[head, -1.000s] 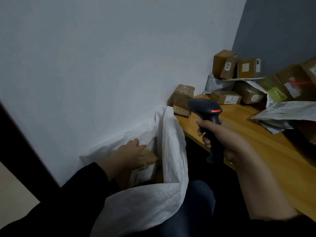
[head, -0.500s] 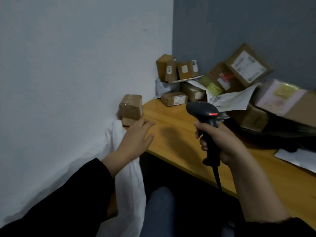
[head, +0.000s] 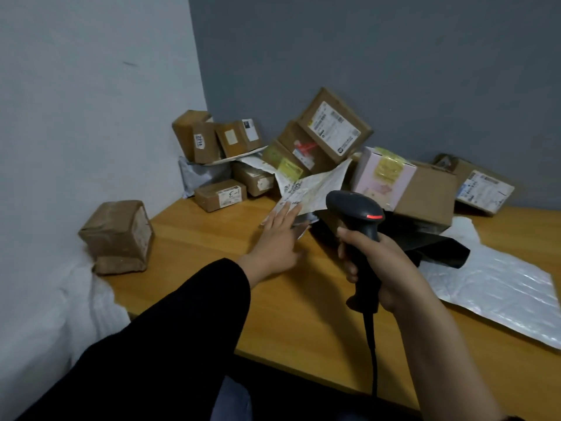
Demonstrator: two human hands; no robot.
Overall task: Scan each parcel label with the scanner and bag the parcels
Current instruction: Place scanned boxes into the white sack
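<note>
Grips the scanner (head: pixel 355 208) in the right hand (head: pixel 382 265), middle right of the frame, above the table (head: pixel 212 238). Fingers curled tight round the black handle. Stands almost upright: long way from the handle end at the bottom up to the head at the top. Head tipped toward the upper left, nose aimed at the white mailer (head: pixel 315 186) just past it. Small red light glowing on the side of the head. Black cable (head: pixel 372 344) hanging from the handle end down toward the bottom of the frame.

Reaches out with the left hand (head: pixel 279 235) in the middle of the frame, flat, fingers straight and close together, holding nothing. Fingertips at the lower edge of the white mailer; a bit blurred, so cannot tell if touching or just over it.

White mailer crumpled, with print on it, leaning on the pile of boxes (head: pixel 334 129) in the corner, upper middle. Pink box (head: pixel 382 177) just right of the mailer, behind the scanner head. Black bag (head: pixel 434 241) lying on the table behind the right hand. Silver mailer (head: pixel 498 287) flat on the table at the right edge. One brown box (head: pixel 118 235) alone at the left end of the table, by the wall. White sack (head: pixel 91 299) below that box, at the lower left, hanging off the table end.
</note>
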